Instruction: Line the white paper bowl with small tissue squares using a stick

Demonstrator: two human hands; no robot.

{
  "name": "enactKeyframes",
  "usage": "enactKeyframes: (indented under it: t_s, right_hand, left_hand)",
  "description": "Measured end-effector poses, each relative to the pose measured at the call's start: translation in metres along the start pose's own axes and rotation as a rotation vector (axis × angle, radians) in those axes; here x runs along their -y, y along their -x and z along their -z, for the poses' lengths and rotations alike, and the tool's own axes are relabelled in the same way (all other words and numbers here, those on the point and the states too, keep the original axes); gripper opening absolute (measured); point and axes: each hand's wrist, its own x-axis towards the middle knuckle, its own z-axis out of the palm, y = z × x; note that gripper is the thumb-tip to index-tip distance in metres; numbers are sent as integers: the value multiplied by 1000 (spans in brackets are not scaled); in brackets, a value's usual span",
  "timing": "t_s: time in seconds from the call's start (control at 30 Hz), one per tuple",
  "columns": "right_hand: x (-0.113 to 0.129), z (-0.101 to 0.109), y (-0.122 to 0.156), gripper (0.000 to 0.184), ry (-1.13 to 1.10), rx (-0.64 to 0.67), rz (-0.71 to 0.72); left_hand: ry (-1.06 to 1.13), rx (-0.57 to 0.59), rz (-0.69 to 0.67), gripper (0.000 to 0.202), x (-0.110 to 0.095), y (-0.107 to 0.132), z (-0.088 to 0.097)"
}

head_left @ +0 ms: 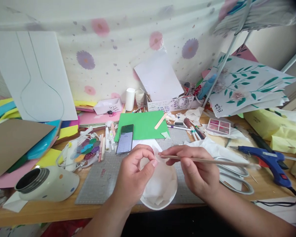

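My left hand [133, 176] is closed in a pinch on a thin white paper piece [156, 152] above a white bowl [160, 194] that holds more white paper scraps. My right hand [194, 171] grips a thin wooden stick [212, 160] that lies level, its tip pointing left and touching the paper at my left fingertips. Both hands hover over a grey cutting mat [101, 181] at the front edge of the wooden desk.
A phone [125, 140] lies on the mat by a green sheet [143, 125]. A blue glue gun [268, 161] and scissors [236, 179] are at right. A white jar [46, 184] lies on its side at left, near a paint palette [85, 149] and stacked coloured paper [17, 141].
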Motion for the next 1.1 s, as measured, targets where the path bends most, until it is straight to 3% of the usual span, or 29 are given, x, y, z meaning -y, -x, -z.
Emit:
enactKeyframes:
  t_s: [0.1,0.27,0.57,0.77,0.87,1.0,1.1]
  right_hand:
    - [-2,-3,-1,9,-137,-127,-139]
    - [-3,-1,-4,6,-256,-252,-251]
    - [-5,10,-4,11,-285,-333,-360]
    - [-5,18,-1,13,-307,-350,-390]
    - [-2,19,1,15,-209,-236,-402]
    - [-1,23,3,17,88,169,-343]
    - [-4,29,6,13,83,184,-299]
  left_hand:
    - [-8,-29,3,11,2,2,8]
    - [9,-67,49,12,7,5,20]
    - [-96,-88,130,11,8,13,34]
    - [-259,-147,96,13,14,18,48]
    - [-397,-90,65,14,8,18,46]
    - [-638,132,-59,9,-3,14,44]
    - [-744,101,-111,18,4,7,62]
